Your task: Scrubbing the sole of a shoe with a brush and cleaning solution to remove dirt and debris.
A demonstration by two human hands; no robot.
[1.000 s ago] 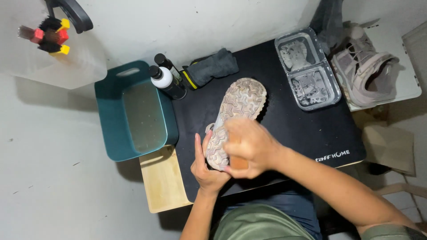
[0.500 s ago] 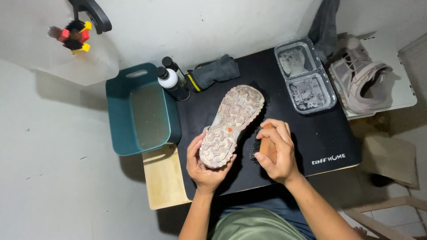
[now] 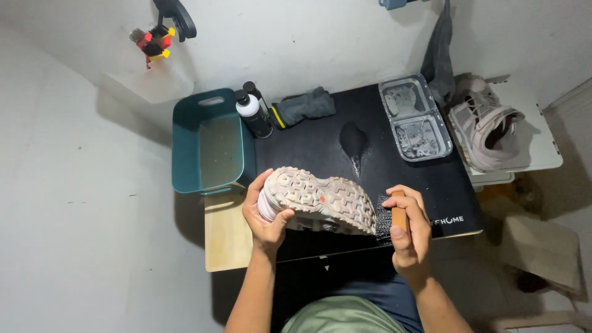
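The left hand (image 3: 266, 213) is closed around one end of a sneaker (image 3: 317, 200), which is held sole-up and lying sideways just above the black mat (image 3: 333, 142) on the counter (image 3: 225, 237). The sole is seen to be pale, lugged and dirty, with a small orange mark near its middle. The right hand (image 3: 410, 228) is wrapped around the wooden handle of a brush (image 3: 391, 216); its dark bristles are pressed against the other end of the sole.

Left of the mat, a teal tub (image 3: 213, 151) holding murky water is noted. Just beside its far right corner stand a white-bodied bottle (image 3: 250, 114) and a dark bottle, with a rolled grey cloth (image 3: 305, 105) next to them. A wet streak is seen on the mat's centre. Further right, a clear two-part tray (image 3: 414, 117) of greyish water sits on the mat. At the far right, a second sneaker (image 3: 487, 126) rests on a white surface (image 3: 536, 139).
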